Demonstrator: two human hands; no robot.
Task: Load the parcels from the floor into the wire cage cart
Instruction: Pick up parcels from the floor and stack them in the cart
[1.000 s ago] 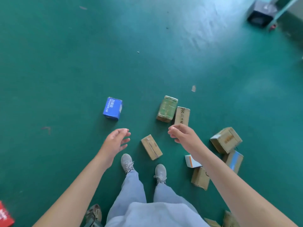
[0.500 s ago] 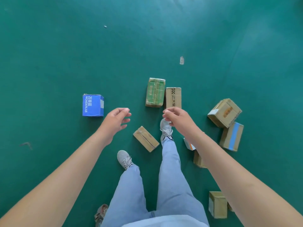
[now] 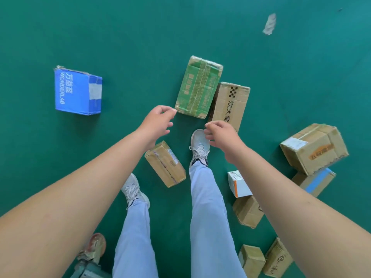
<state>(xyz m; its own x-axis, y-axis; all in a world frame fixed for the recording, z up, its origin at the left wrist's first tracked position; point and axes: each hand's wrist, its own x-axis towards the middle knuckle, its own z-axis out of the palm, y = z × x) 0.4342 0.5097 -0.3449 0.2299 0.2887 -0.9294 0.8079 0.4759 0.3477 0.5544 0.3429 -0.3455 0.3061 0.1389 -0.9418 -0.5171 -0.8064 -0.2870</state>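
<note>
Several parcels lie on the green floor. A green-taped box point(image 3: 198, 87) and a brown box with black print point(image 3: 230, 104) lie side by side ahead of me. My left hand point(image 3: 157, 122) hovers just short of the green box's near corner, empty, fingers loosely curled and apart. My right hand point(image 3: 219, 135) hangs above the brown box's near end and my front shoe, also holding nothing. A small brown box point(image 3: 165, 164) lies between my feet. A blue box point(image 3: 77, 91) sits apart at the left. No wire cage cart is in view.
More cardboard boxes cluster at the right: a large one point(image 3: 314, 148), one with a blue stripe point(image 3: 315, 181), a white and orange carton point(image 3: 237, 183), and several small ones near the bottom right. Another person's worn shoe point(image 3: 93, 247) is behind me. A paper scrap point(image 3: 269, 24) lies far ahead.
I have stepped forward and leaned down, so the parcels look closer. Both hands have moved forward toward the green and brown boxes. Nothing has been picked up.
</note>
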